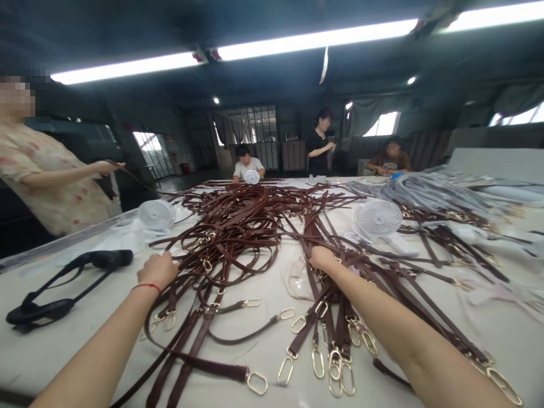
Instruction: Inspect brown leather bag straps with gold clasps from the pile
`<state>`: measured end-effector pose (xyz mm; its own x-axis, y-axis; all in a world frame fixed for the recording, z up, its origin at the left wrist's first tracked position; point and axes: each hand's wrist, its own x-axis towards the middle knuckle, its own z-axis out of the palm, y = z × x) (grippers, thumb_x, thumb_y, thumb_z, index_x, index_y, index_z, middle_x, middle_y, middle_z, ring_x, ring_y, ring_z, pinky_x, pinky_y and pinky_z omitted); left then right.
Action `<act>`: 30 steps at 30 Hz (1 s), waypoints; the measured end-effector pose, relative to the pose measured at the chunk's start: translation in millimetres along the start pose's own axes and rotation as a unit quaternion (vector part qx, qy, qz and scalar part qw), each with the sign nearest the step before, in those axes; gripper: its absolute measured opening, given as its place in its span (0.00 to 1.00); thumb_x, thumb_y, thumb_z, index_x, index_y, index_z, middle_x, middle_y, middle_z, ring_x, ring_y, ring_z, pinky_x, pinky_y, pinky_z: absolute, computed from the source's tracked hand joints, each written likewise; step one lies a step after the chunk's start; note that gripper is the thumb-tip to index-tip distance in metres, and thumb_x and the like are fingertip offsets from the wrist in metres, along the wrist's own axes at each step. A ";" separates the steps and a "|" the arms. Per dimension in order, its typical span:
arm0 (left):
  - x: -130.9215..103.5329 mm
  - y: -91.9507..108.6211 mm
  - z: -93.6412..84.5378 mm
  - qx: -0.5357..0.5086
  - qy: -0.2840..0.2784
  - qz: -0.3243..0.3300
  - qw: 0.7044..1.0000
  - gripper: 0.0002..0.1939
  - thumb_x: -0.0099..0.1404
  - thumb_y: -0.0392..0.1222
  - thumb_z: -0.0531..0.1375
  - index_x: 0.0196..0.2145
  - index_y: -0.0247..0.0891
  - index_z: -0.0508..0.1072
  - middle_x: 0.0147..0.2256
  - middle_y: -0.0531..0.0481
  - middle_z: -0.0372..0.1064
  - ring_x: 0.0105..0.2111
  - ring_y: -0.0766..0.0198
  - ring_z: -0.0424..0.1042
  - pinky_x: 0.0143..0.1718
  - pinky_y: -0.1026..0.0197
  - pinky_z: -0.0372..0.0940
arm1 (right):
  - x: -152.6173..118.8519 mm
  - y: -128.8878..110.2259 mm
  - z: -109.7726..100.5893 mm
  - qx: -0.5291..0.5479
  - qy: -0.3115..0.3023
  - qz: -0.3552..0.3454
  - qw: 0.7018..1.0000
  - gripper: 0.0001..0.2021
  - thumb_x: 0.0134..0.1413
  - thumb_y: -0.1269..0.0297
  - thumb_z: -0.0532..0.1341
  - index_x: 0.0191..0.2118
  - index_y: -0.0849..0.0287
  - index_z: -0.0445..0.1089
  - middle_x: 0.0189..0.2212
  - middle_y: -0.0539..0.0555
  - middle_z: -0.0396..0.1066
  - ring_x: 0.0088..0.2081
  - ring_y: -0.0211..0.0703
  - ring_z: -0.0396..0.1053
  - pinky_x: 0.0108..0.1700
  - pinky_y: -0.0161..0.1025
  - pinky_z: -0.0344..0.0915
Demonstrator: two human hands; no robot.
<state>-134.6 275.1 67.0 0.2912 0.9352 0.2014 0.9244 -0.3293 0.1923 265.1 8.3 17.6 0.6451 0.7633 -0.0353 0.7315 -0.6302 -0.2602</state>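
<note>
On tabletop [263, 362]: white, wide, spread with straps, fans and packing film.
Left hand [158, 270]: curled over brown straps, knuckles up; fingers hidden, so cannot tell if closed on a strap; red thread at wrist.
Right hand [323, 259]: lying on a bundle of straps, fingers tucked under and out of sight; grip cannot be told.
Straps [238, 226]: dark brown, heaped in a tangle between both hands and beyond them, running away toward far edge.
Bundle [335, 317]: straps lying side by side under right forearm, ends pointing back toward wearer.
Clasps [335, 365]: gold oval rings on strap ends, fanned out near of right hand, beside the forearm.
Loose strap [204, 365]: near of left hand, crossing under left forearm, ending in one clasp.
Black strap [63, 283]: padded, left of left hand, well apart from brown heap.
Fan [377, 220]: white, beyond and right of right hand, touching straps.
Second fan [156, 214]: white, beyond left hand, at edge of heap.
Grey straps [429, 192]: pale heap far right of right hand.
Person [46, 170]: standing far left of left hand, floral top, holding a strap taut.
Others [323, 148]: three at far edge, one standing, two seated.
</note>
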 end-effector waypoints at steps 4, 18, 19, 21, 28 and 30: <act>-38.1 6.6 25.6 -0.034 0.020 0.137 0.990 0.16 0.64 0.45 0.50 0.43 0.33 0.69 0.50 0.37 0.64 0.50 0.48 0.65 0.52 0.47 0.61 | 3.4 -19.0 -9.4 0.049 0.029 0.009 0.998 0.14 0.56 0.66 0.58 0.43 0.72 0.72 0.43 0.71 0.72 0.45 0.54 0.72 0.44 0.42 0.66; -153.3 136.1 43.5 -0.330 0.066 0.342 0.877 0.09 0.64 0.33 0.49 0.36 0.36 0.69 0.43 0.45 0.66 0.47 0.60 0.65 0.52 0.57 0.59 | -146.4 -126.1 18.9 0.131 -0.216 -0.414 0.874 0.15 0.54 0.62 0.64 0.47 0.59 0.71 0.45 0.55 0.73 0.42 0.43 0.71 0.43 0.32 0.64; -159.8 141.1 47.8 -0.333 0.047 0.354 0.873 0.09 0.64 0.33 0.49 0.36 0.36 0.69 0.43 0.45 0.66 0.47 0.60 0.65 0.52 0.57 0.59 | -155.3 -114.1 14.1 0.140 -0.216 -0.421 0.870 0.14 0.55 0.61 0.63 0.47 0.60 0.72 0.45 0.56 0.74 0.42 0.44 0.71 0.43 0.33 0.64; -172.3 150.9 54.3 -0.336 0.003 0.371 0.866 0.09 0.64 0.33 0.50 0.37 0.36 0.69 0.42 0.46 0.67 0.45 0.61 0.66 0.50 0.57 0.60 | -173.2 -84.1 0.1 0.179 -0.169 -0.407 0.879 0.12 0.60 0.63 0.59 0.46 0.61 0.73 0.44 0.57 0.74 0.44 0.44 0.70 0.46 0.35 0.63; -210.8 213.7 72.9 -0.295 -0.176 0.360 0.867 0.12 0.66 0.47 0.55 0.34 0.36 0.72 0.35 0.47 0.69 0.37 0.61 0.67 0.40 0.60 0.59 | -245.0 38.4 -20.1 0.380 0.012 -0.164 0.910 0.13 0.64 0.60 0.53 0.38 0.61 0.72 0.32 0.53 0.73 0.35 0.40 0.70 0.40 0.35 0.63; -219.6 233.2 81.1 -0.279 -0.204 0.358 0.867 0.12 0.62 0.48 0.59 0.32 0.35 0.72 0.35 0.45 0.69 0.36 0.59 0.67 0.38 0.60 0.58 | -264.5 67.3 -11.1 0.440 0.046 -0.089 0.892 0.15 0.63 0.55 0.54 0.39 0.61 0.71 0.30 0.54 0.72 0.34 0.41 0.69 0.40 0.36 0.65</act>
<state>37.1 3.5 -10.3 0.9097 0.3957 0.1260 0.2406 -0.7495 0.6167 146.2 -237.6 20.1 0.5810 0.7996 0.1519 0.3937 -0.1127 -0.9123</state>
